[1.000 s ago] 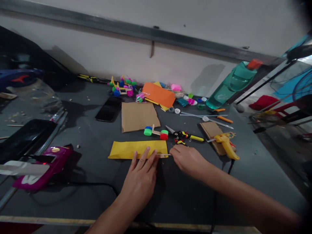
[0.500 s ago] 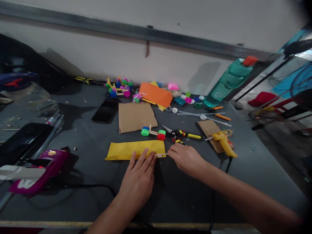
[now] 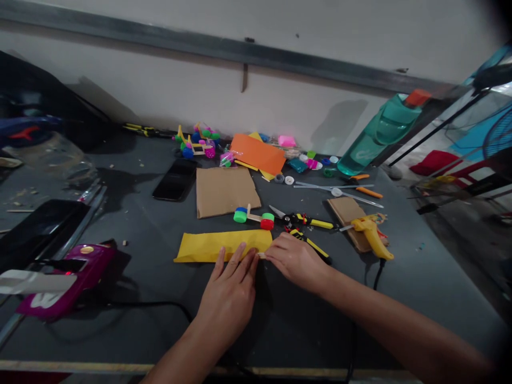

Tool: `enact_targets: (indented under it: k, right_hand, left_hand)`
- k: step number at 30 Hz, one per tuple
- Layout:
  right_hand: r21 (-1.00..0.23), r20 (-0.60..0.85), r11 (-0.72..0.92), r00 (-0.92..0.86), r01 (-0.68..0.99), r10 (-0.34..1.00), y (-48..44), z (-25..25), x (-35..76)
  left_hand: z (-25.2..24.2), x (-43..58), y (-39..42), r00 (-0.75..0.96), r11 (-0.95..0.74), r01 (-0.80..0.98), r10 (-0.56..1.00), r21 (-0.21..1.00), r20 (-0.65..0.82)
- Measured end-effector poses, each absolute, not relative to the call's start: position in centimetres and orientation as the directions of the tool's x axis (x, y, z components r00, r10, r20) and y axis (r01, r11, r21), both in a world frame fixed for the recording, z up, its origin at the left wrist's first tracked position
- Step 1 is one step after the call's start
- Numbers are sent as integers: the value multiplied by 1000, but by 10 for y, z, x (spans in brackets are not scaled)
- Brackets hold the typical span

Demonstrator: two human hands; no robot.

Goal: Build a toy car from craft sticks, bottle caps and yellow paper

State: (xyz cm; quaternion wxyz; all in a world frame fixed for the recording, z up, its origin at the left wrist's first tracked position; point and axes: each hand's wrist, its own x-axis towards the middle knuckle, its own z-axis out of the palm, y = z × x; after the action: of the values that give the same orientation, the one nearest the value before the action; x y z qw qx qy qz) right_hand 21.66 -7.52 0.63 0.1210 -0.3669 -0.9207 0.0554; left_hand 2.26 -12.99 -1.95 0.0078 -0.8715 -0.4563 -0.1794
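Observation:
A folded strip of yellow paper [image 3: 216, 244] lies on the dark table. My left hand [image 3: 232, 288] rests over its near edge, with the fingers stretched out and pressing down on the paper. At the paper's right end my right hand [image 3: 298, 264] is closed in a pinch, its fingertips against a thin pale stick [image 3: 261, 256]. Most of that stick is hidden by the fingers. Just beyond the paper sits a small stick frame [image 3: 254, 217] with green, blue and red bottle caps on it. Yellow-and-black cutters [image 3: 296, 220] lie past my right hand.
To the right, a yellow glue gun [image 3: 370, 234] rests on cardboard. Behind are a cardboard sheet [image 3: 226, 191], a black phone [image 3: 175, 180], orange paper [image 3: 258, 153] and a green bottle [image 3: 380, 136]. A purple power strip [image 3: 76, 277] is at left, its cable crossing the table.
My right hand has slid left along the thin stick, up to the paper's right end and close to my left fingers. My left hand stays on the paper. The view has shifted slightly.

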Motion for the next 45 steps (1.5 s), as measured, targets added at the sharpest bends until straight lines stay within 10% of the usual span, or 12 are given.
enact_targets:
  k: [45]
  right_hand:
    - [-188,125,745,-736,640,665,-73,12,203]
  left_hand:
    - [-16,-5,-113,706,-739,665,671,113,227]
